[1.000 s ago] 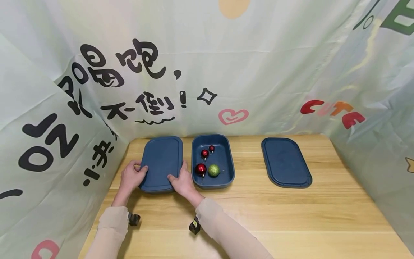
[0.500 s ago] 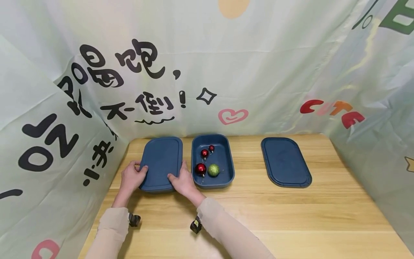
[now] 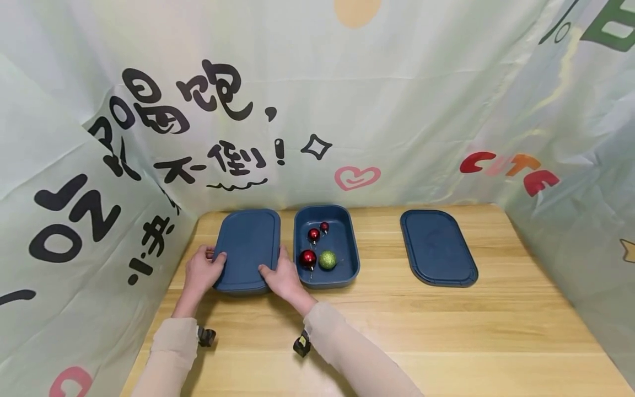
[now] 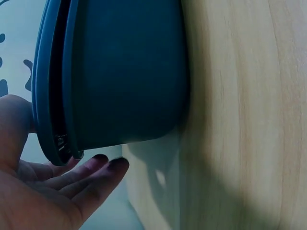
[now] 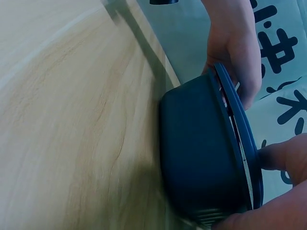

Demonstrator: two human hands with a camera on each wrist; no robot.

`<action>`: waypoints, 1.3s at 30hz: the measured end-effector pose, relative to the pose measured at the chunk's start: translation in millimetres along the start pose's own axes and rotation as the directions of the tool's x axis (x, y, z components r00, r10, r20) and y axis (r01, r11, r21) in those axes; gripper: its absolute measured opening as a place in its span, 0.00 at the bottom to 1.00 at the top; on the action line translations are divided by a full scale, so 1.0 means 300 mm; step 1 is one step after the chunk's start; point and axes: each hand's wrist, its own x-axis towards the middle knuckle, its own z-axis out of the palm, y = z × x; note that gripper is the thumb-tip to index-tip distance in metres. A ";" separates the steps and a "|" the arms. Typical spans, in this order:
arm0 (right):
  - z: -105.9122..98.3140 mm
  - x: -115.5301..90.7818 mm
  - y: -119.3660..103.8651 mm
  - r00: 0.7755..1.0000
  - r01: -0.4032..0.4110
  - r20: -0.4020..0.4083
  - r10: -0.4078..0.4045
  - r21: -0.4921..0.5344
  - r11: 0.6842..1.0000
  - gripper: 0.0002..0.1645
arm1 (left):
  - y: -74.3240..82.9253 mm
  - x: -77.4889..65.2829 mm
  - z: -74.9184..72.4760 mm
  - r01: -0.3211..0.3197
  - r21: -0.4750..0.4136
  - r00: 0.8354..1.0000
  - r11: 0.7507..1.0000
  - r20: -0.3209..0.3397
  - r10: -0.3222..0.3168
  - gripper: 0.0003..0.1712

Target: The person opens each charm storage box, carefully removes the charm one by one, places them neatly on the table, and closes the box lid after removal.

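At the table's left a dark blue lid (image 3: 250,248) lies over a blue box (image 4: 124,72). Both wrist views show a narrow gap between the lid's rim and the box wall. My left hand (image 3: 203,271) holds the lid's left edge, thumb on top and fingers below the rim. On the opposite edge my right hand (image 3: 284,277) pinches the lid, its thumb on top; its other fingers are mostly hidden in the head view. What lies inside this covered box is hidden.
Just right stands an uncovered blue box (image 3: 342,220) with three red baubles (image 3: 308,258) and a glittery green bauble (image 3: 328,259). Farther right a second blue lid (image 3: 439,248) lies flat on the wooden table (image 3: 446,331). Printed fabric (image 3: 421,110) hangs behind and at the sides.
My right hand has shifted very slightly to the right along the lid's edge. The left hand, the lid and both boxes look the same.
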 end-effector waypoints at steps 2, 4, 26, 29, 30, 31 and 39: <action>-0.001 -0.001 -0.001 1.000 -0.002 -0.004 0.001 -0.010 1.000 0.51 | 0.001 -0.006 -0.006 -0.003 -0.003 1.000 1.000 0.003 0.003 0.27; -0.001 -0.002 -0.003 1.000 0.003 -0.010 -0.003 -0.019 1.000 0.51 | 0.001 -0.009 -0.011 -0.011 -0.004 1.000 1.000 0.002 0.011 0.27; -0.134 0.013 -0.047 0.992 0.103 -0.086 -0.096 0.083 0.991 0.40 | 0.108 -0.015 -0.001 -0.130 -0.076 0.988 0.989 -0.094 0.122 0.26; -0.163 0.013 -0.037 0.993 0.100 -0.076 -0.093 0.092 0.991 0.39 | 0.120 -0.014 0.017 -0.141 -0.080 0.987 0.987 -0.092 0.134 0.25; -0.173 0.011 -0.035 0.993 0.096 -0.075 -0.089 0.095 0.991 0.39 | 0.125 -0.013 0.023 -0.143 -0.087 0.987 0.986 -0.088 0.136 0.24; -0.184 0.011 -0.033 0.993 0.095 -0.077 -0.087 0.096 0.991 0.39 | 0.131 -0.012 0.029 -0.147 -0.094 0.987 0.985 -0.084 0.139 0.24; -0.281 0.012 -0.023 0.991 0.098 -0.105 -0.087 0.104 0.990 0.38 | 0.212 -0.012 0.079 -0.166 -0.172 0.986 0.971 -0.059 0.158 0.24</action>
